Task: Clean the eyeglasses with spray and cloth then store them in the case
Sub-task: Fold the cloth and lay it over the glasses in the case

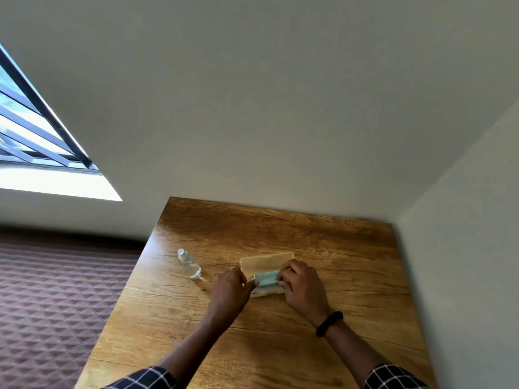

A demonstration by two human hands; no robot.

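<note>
A pale yellow translucent case (265,262) lies open on the wooden table (351,276), its lid standing up at the back. Over its lower half, my left hand (231,289) and my right hand (302,286) pinch the two ends of a folded light-blue cloth (266,278). The cloth sits just above the case's tray. The eyeglasses are hidden under the cloth and hands; only a faint thin rim shows near my left fingertips. A small clear spray bottle (189,263) stands upright to the left, apart from both hands.
The table stands in a corner, with a wall behind it and another along its right edge. A bed with a quilted brown cover (56,304) lies to the left. A barred window (33,130) is at the upper left.
</note>
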